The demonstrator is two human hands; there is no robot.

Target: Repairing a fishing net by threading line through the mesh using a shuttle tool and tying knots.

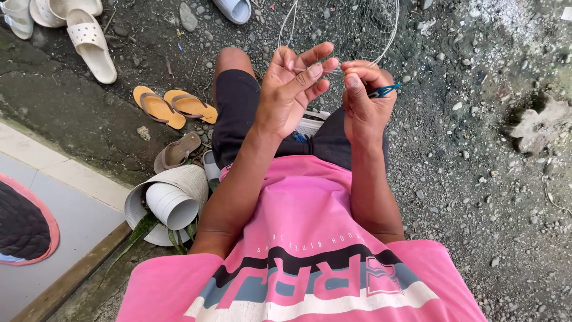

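At upper centre, the left hand (295, 89) is pinching the fine net (357, 27) taut between fingertips, while the right hand (364, 98) is closing on a blue netting needle (384, 90), probably knotting mesh; orange sandals (174, 106) are lying at the left

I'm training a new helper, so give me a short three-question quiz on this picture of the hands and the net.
1. True or false: the right hand holds a blue tool.
2. What does the left hand pinch: A the fishing net, B a sandal, C a pipe?
3. What colour are the two flip-flops on the ground left of the knee?

Key: 1 true. 2 A. 3 orange-yellow.
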